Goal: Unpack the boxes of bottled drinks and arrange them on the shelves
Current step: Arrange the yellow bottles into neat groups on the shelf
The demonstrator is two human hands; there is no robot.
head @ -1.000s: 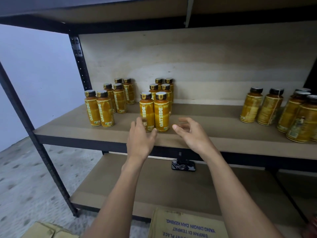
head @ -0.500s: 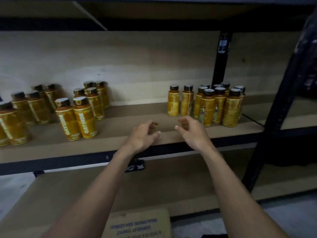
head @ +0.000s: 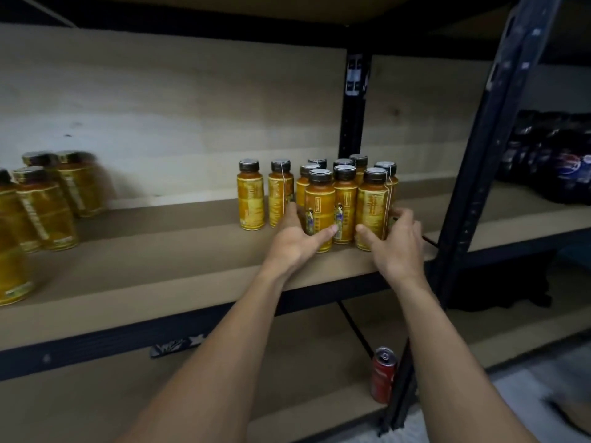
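A cluster of several orange drink bottles with dark caps (head: 344,203) stands at the right end of the middle shelf (head: 160,251). My left hand (head: 292,243) grips the cluster's front-left bottle (head: 319,206), thumb across its front and fingers round its left side. My right hand (head: 396,246) grips the front-right bottle (head: 371,207), thumb in front and fingers wrapped round the right side. Two more bottles (head: 251,196) stand just left of the cluster.
Another group of orange bottles (head: 48,206) fills the shelf's left end, blurred. A black upright post (head: 473,174) stands close right of my right hand. Dark soda bottles (head: 559,161) sit on the neighbouring rack. A red can (head: 383,374) stands on the lower shelf.
My view has swung right along the shelf. Both hands moved forward from the shelf's front edge and closed round the front bottles of the right-hand cluster.
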